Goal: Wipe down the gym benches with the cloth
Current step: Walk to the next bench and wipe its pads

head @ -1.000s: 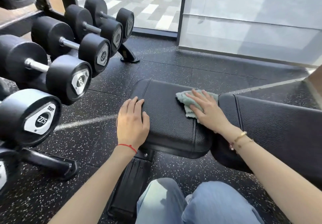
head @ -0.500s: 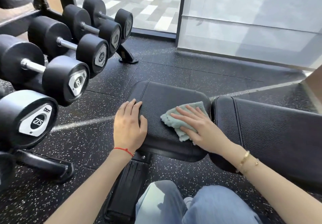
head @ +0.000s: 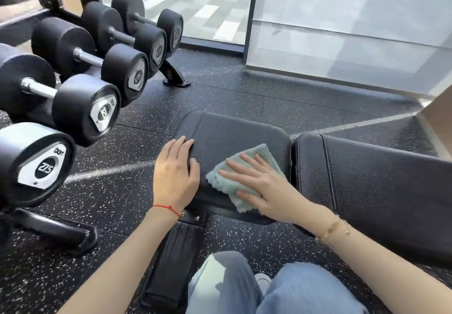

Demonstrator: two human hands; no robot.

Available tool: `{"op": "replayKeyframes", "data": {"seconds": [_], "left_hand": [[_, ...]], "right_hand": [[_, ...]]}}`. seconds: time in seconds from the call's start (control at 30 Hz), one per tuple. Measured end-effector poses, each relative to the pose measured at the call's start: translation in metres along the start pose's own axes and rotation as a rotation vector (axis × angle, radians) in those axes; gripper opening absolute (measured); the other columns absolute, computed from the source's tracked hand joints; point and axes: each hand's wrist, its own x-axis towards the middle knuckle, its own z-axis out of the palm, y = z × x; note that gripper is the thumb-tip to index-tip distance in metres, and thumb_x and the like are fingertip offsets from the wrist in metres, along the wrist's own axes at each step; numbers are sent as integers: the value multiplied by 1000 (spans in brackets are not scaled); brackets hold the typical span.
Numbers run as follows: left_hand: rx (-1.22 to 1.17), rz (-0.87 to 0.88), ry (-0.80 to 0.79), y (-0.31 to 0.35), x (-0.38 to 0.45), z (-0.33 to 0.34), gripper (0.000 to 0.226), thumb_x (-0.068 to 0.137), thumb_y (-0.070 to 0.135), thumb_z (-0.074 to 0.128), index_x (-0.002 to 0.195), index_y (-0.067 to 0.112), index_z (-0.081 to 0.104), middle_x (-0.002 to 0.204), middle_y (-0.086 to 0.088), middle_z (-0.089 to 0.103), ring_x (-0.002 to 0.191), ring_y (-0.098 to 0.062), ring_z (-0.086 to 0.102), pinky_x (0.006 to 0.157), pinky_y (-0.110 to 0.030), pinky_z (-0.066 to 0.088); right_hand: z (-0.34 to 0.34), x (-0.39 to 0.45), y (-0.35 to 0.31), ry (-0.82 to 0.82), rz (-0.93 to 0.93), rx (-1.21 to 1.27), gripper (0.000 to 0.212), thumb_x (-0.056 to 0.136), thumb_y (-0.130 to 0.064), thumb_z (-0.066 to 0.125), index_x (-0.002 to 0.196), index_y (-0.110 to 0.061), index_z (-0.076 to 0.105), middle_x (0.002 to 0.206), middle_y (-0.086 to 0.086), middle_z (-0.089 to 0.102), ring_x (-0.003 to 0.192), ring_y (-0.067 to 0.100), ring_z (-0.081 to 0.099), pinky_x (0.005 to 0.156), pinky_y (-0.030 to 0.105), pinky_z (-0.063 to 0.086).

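So I was mid-wipe on the seat pad (head: 227,130) of the gym bench, the smaller black cushion at about 12 o'clock from my knees. My right hand (head: 266,186) lay flat on the pale green cloth (head: 247,167), fingers spread and pressing down rather than pinching it, so the grip was open and flat on the cloth, not clamped around anything. The cloth sat on the near right part of the seat pad, with one corner hanging just past the front edge. My left hand (head: 175,176) rested at the pad's 9 o'clock edge, fingers loosely curled over the seam, holding nothing, just steadying me.

The back pad (head: 381,181) ran off toward 3 o'clock, separated from the seat by a narrow gap, with no cloth on it. The dumbbell rack (head: 80,74) filled the 10 o'clock side, well apart from my hands.

My read: the seat's far-left corner probably needed another pass, and the next move called for sliding the cloth with steady flat pressure, then moving across the gap to the back pad without bunching it.
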Motion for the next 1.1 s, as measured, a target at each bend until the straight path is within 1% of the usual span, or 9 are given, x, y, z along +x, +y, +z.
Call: {"op": "replayKeyframes", "data": {"seconds": [0.17, 0.27, 0.4, 0.5, 0.6, 0.7, 0.83, 1.0, 1.1], "left_hand": [[-3, -6, 4, 0, 0, 1, 48, 94, 25, 39, 134, 5, 56, 140, -12, 55, 135, -29, 41, 118, -38, 28], [-6, -11, 18, 2, 0, 1, 49, 93, 26, 38, 133, 4, 57, 139, -13, 56, 133, -31, 43, 117, -40, 30], [-10, -11, 21, 2, 0, 2, 49, 92, 25, 39, 132, 3, 58, 137, -13, 57, 131, -32, 45, 115, -42, 32], [-22, -11, 23, 2, 0, 1, 48, 92, 24, 40, 131, 3, 57, 137, -13, 57, 132, -31, 45, 115, -42, 32], [-56, -23, 41, 2, -1, 1, 44, 90, 21, 43, 128, 1, 55, 134, -13, 56, 131, -29, 44, 115, -39, 32], [-64, -32, 38, 1, -1, 0, 42, 91, 23, 42, 126, 3, 53, 132, -12, 56, 131, -29, 44, 115, -40, 32], [-42, -29, 28, 1, -1, 1, 43, 93, 24, 41, 128, 4, 54, 135, -13, 54, 130, -31, 45, 114, -42, 33], [-42, -38, 30, 2, -1, 2, 42, 92, 23, 42, 126, 2, 56, 133, -13, 55, 128, -31, 46, 113, -41, 34], [-45, -30, 33, 2, 0, 1, 42, 91, 21, 43, 125, 1, 57, 131, -13, 55, 126, -30, 47, 113, -39, 34]], "right_hand": [[-10, -11, 30, 65, 80, 99, 45, 100, -46, 35, 144, -46, 31, 156, -20, 21, 148, 9, 5, 122, 40, 1], [-12, 42, 59, 122, 231, 42, 44, 100, -43, 37, 144, -44, 32, 156, -12, 25, 149, 19, 11, 122, 42, 3], [-4, 126, 61, 91, 354, -52, 46, 101, -45, 31, 147, -40, 30, 157, -8, 25, 147, 26, 15, 121, 41, 2], [7, 138, 38, 88, 262, -39, 46, 101, -43, 33, 147, -38, 31, 157, -7, 25, 147, 27, 14, 121, 43, 2], [9, 101, 20, 74, 77, 4, 46, 100, -42, 37, 146, -39, 33, 156, -8, 27, 148, 23, 13, 121, 40, 1], [5, 52, 19, 59, -1, 16, 46, 100, -43, 37, 146, -42, 31, 157, -14, 24, 148, 15, 8, 121, 36, -1], [-5, 32, 44, 99, 85, 67, 45, 100, -40, 40, 144, -44, 34, 155, -19, 24, 148, 10, 8, 122, 34, 1], [-6, 121, 70, 117, 283, -19, 44, 101, -39, 38, 145, -37, 36, 155, -6, 30, 147, 25, 18, 121, 41, 5], [2, 161, 60, 101, 294, -28, 45, 101, -40, 36, 145, -34, 36, 154, -3, 34, 145, 27, 22, 120, 42, 9]]}}
